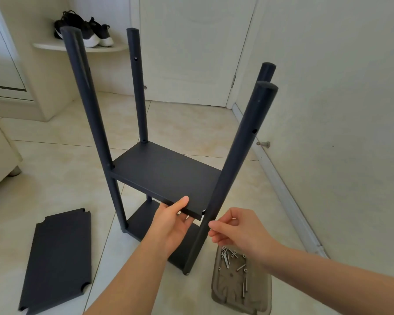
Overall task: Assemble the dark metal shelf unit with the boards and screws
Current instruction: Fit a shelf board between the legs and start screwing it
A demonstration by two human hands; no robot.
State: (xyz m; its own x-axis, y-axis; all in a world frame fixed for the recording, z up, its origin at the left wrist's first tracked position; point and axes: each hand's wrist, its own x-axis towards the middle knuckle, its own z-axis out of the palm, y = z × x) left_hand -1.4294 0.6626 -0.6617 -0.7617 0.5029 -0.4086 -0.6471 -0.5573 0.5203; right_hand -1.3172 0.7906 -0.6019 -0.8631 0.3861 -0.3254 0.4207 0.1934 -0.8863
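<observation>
Shelf unit (234,169) long axis vertical | wall (328,87) close right | left hand (172,226) pinches middle board (166,176) at near edge | right hand (238,230) grip: I cannot tell

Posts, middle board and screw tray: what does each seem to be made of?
The posts look like metal tube with a matte dark coating; they are round, with drilled holes. The middle board is a thin flat panel in the same matte finish; metal or coated wood, unclear. The screw tray is translucent greyish plastic. The screws are bare shiny metal.
</observation>
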